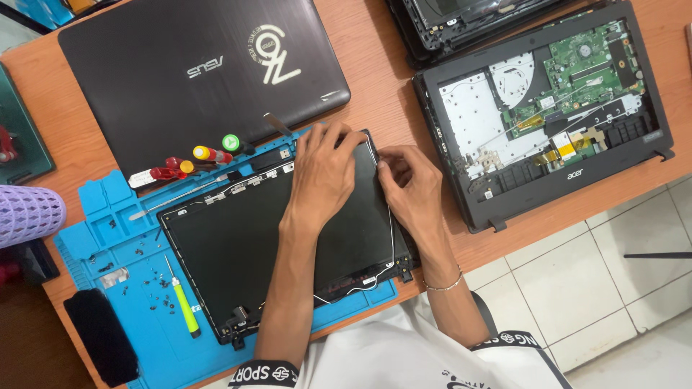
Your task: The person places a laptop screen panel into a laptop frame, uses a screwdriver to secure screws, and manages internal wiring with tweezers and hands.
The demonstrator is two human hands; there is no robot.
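A black laptop screen panel [238, 245] lies flat on a blue repair mat [94, 230]. My left hand [323, 173] rests palm down on the panel's far right part, fingers spread toward its top edge. My right hand [411, 189] sits at the panel's right edge, its fingertips pinched on a thin white cable [390, 230] that runs down along that edge and curls along the bottom. A yellow-green screwdriver [184, 302] lies on the mat near the panel's lower left corner, among several small loose screws [155, 292].
A closed dark laptop [194, 72] lies at the back left with several screwdrivers [194, 160] on its near edge. An opened laptop base with a green circuit board [548, 108] lies to the right. Metal spudger [173, 200], black pouch [101, 335], purple mesh object [29, 212] on the left.
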